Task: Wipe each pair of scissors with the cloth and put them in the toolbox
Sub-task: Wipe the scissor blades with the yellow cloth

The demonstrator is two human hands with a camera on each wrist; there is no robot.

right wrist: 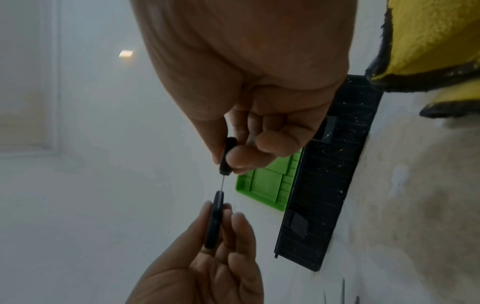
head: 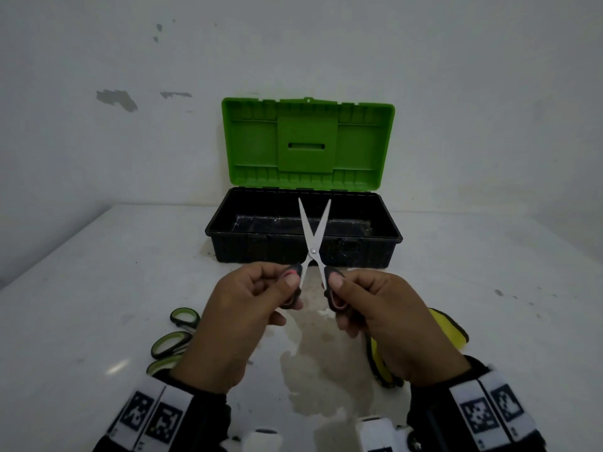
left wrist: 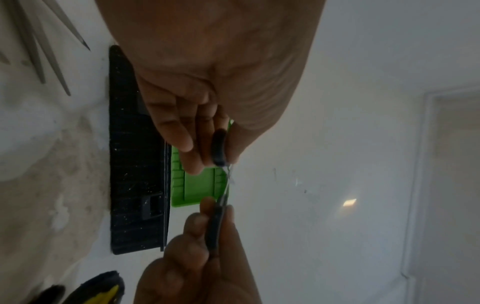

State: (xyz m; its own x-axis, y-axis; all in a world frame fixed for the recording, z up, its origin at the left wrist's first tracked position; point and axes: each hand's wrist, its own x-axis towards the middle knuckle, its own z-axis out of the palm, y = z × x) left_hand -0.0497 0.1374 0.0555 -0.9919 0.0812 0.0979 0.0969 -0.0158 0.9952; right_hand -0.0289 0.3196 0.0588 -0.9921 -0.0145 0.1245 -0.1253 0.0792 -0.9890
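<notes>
We see both hands up in front of the toolbox (head: 303, 243), sharing one pair of black-handled scissors (head: 314, 238). The left hand (head: 241, 321) pinches the left handle loop between thumb and curled fingers, and the right hand (head: 385, 324) pinches the right loop the same way, so each is clamped on a handle. The handles are pulled apart and the blades stand crossed in an open X, tips pointing away from us over the box's near wall (a pinkish lining shows inside the loops). The scissors are held in the air, clear of the table (head: 489, 288).

The toolbox sits at the far middle of the table against the wall, black base open, green lid (head: 308, 141) standing upright behind it. We can make out no scissors inside it.

On the near left, partly under the left wrist, lie green-handled scissors (head: 173, 340); we count three green loops, so more than one pair, though how many we cannot tell. On the near right, mostly hidden by the right hand, lies the yellow cloth (head: 448, 327) with its dark edging, flat on the table. A pale stain (head: 313, 370) spreads across the tabletop between the wrists.
</notes>
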